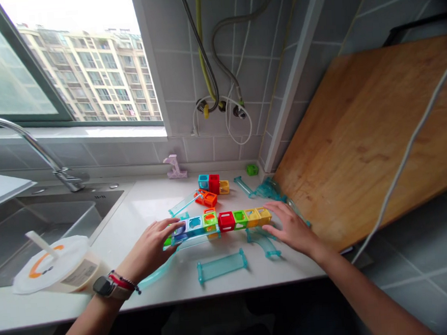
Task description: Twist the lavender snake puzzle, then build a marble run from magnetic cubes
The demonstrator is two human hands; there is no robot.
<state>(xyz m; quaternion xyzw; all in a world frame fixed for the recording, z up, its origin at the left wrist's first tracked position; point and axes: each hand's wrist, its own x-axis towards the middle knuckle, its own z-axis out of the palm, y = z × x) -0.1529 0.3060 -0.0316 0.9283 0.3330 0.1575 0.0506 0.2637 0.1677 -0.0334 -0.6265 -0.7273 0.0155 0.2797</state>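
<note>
In the head view, a row of coloured cubes [226, 221] lies across the white counter [145, 196], between the two hands. The left hand [152, 246] is at the purple-blue end: its fingers bend over the top and the thumb is on the near side, so it seems to grip this end. The right hand [292, 229] is at the yellow end, with thumb and fingers spread apart around the corner; whether they press on it, I cannot tell.

The cubes look like hollow, clear plastic, so I judge the row light and each cube stiff, but smooth and a little slippery. The joints are probably the weak place, and the long row could bend or separate there. It is better to hold it low, at both ends, by the solid frames and not by the open holes.

In front of the row lies a flat teal panel [223, 267], with a curved teal piece [265, 242] near the right hand. Behind it is an orange block [206, 198].
</note>
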